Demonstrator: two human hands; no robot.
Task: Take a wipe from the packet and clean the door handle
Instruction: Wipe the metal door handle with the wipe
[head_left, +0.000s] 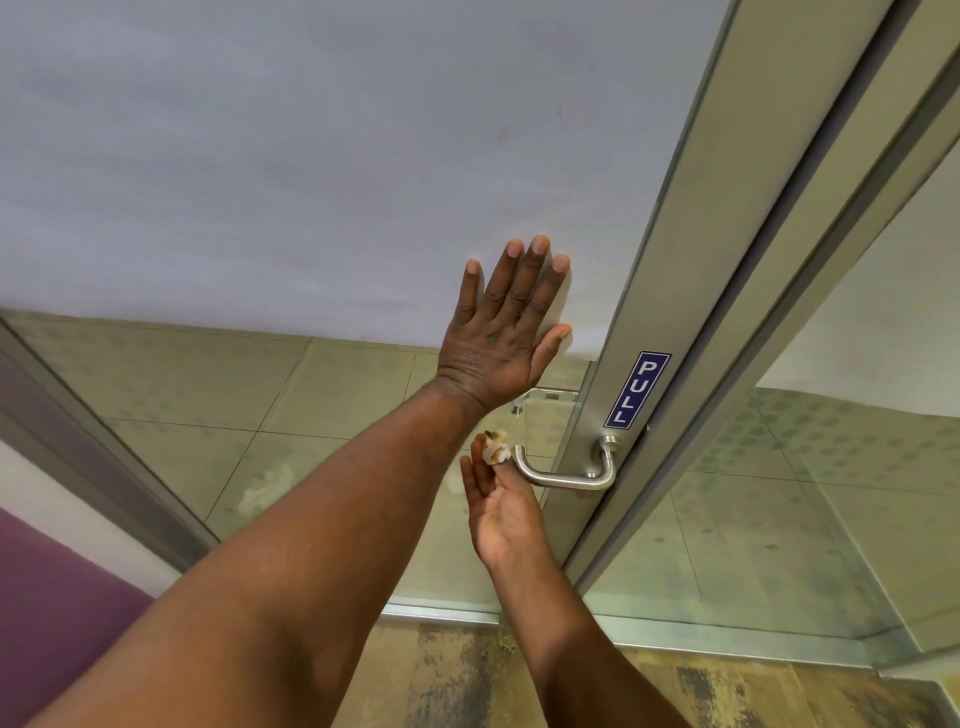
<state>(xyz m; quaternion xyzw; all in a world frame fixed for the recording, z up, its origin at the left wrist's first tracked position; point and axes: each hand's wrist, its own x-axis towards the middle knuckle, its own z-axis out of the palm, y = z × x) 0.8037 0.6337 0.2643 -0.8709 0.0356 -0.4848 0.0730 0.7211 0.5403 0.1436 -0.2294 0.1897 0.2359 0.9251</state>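
We press our left hand (506, 332) flat and open against the glass door (260, 182) to steady it, while our right hand (501, 506) pinches the crumpled wipe (493, 449) against the free end of the handle (566, 475).

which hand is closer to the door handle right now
Right. The right hand presses a crumpled wipe against the free end of the door handle. The left hand lies flat on the frosted glass above it, not touching the handle.

Head cam, close, looks fwd at door handle (563, 475).
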